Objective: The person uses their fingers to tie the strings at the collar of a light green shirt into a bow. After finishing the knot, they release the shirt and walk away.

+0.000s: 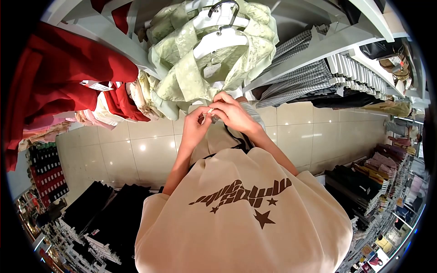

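Your left hand (196,123) and right hand (233,113) meet, fingertips bunched; can't tell what they're clamped on. Keep wrists steady, pinch lightly. Pale-green patterned collared shirt (183,78) hangs just beyond on broad white hanger (221,43); avoid tugging fabric.

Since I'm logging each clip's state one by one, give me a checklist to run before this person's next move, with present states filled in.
1. Both hands visible: ok; left hand and right hand meet at the fingers.
2. Front pale green garment on a hanger: ok; the white hanger sits within its collar.
3. White tag in view: ok; it hangs in the neck opening.
4. Tag print readable: not ok; too small.
5. What the fingers pinch: cannot tell; they cover it.
6. Red garments apart from the hands: ok; off to the left.
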Available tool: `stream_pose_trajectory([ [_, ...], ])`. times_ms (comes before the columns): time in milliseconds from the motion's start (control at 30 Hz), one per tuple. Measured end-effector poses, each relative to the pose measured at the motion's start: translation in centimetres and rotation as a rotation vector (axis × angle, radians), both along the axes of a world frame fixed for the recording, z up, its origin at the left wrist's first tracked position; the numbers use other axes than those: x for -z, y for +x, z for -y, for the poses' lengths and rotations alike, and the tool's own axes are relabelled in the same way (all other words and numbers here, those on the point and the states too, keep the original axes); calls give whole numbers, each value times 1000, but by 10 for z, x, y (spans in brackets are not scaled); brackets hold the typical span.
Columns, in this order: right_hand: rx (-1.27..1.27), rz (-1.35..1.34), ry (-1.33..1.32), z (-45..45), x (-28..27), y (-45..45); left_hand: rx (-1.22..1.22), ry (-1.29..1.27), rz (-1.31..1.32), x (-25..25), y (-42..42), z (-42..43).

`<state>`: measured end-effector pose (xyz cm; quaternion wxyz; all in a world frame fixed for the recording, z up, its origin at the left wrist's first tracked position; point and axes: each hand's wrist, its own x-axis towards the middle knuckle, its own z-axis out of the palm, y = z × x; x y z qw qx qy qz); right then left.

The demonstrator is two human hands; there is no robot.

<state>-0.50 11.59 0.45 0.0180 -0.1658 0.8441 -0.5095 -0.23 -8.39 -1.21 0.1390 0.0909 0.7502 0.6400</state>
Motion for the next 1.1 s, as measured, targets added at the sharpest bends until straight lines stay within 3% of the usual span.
stream_pose_trajectory([
  [200, -5, -1, 50, -3, -3, 0, -106, -92, -24, -17, -4, -3],
  [300, 22, 85, -29, 0, 2, 0, -51, -80, -218, -5, -7, -3],
  [367, 88, 62, -128, 2, 11, 0, -7, -265, -462, -16, -9, -5],
  [500, 179, 94, -130, 6, 18, 4, -5, -319, -537, -11, -8, -8],
  [600, 180, 206, -148, 4, 25, 5, 14, -366, -523, -10, -7, -9],
  [667, 133, 491, -349, 4, 38, 6, 13, -404, -539, -10, -6, -10],
  [767, 71, 572, -535, 3, 36, 5, 3, -447, -591, -3, -6, -9],
  [1000, 64, 548, -485, -3, 33, 5, -27, -405, -570, -11, -6, -10],
  [1100, 112, 466, -304, -2, 18, 10, -67, -343, -553, -6, -5, -10],
])
